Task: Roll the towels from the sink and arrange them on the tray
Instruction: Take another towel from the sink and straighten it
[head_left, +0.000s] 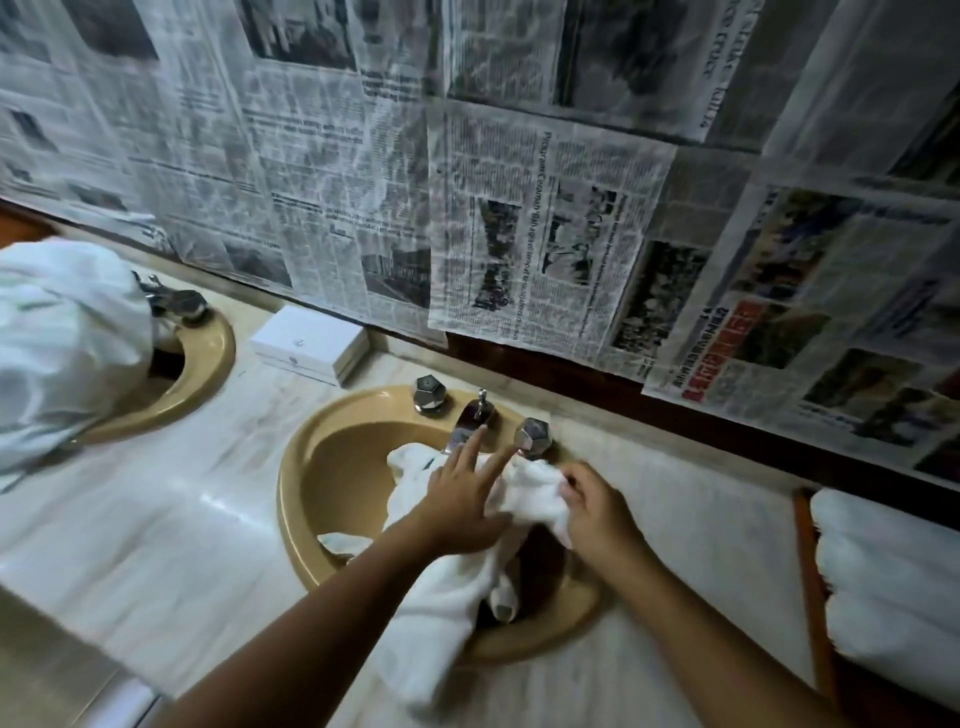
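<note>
Head view: a person's two bare hands work over a tan oval sink (293, 483) set into a pale marbled bench (156, 545).
Towel: a white towel (441, 597) lies crumpled in the sink basin. Its near end hangs over the front rim and onto the bench, toward the camera.
Left hand: the left hand (460, 501) lies flat on top of the towel with its fingers straight and spread, pointing at the spout. It is released and grips nothing.
Right hand: the right hand (597, 514) has its fingers curled and is clenched round a bunched fold of the towel, near the sink's right rim.
Spout: a chrome spout (467, 423) stands at the back of the sink, just beyond the left fingertips.
Knobs: a faceted knob (430, 395) stands on each side of the spout.
Tray: a wood-rimmed tray (810, 582) sits on the bench to the right of the sink. Rolled towels (893, 582), all white, lie side by side in it.
Second sink: another tan sink (213, 358) sits at the left, with a heap of white towels (62, 353) filling it and spilling over its rim.
Box: a white box (306, 343) rests on the bench between the two sinks, against the back.
Wall: newspaper sheets (519, 208) cover the surface behind the bench.
</note>
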